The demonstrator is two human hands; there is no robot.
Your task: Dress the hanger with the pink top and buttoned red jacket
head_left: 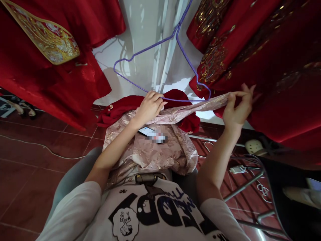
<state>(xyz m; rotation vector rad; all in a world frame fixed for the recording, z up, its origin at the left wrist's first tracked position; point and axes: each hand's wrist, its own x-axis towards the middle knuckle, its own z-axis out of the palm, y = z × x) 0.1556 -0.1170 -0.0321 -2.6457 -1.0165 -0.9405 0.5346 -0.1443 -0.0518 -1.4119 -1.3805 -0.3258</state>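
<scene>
Shirt [155, 207] in white, printed with bold lettering, fills the foreground; over the wearer's grey trousers [65, 177] a patterned garment [160, 155] lies heaped in soft folds. Its cloth is dusky pink with a satiny sheen, a leaf-like motif picked out in gold glints. A phone [143, 131] rests on the folds, part of its screen blurred out.

Beyond the phone, a narrow strip [198, 108] of similar pink cloth runs between the two hands, rising toward the right, drawn nearly straight and creased along its length. Whether it is joined to the garment cannot be told. The left hand [150, 106] is curled around the strip's inner end beside the lower bar of a purple hanger [183, 100]; whether it also grips the bar is hidden. The right hand [237, 110] pinches the outer end between thumb and forefinger, other fingers fanned. The step in hand looks to be stretching the strip out; the next move would call for a firm pinch at both ends, even tension and care not to tip the phone.

Behind, red cloth [117, 108] lies bunched, and red garments [45, 83] with gold decoration flank a pale wall [144, 26].
</scene>
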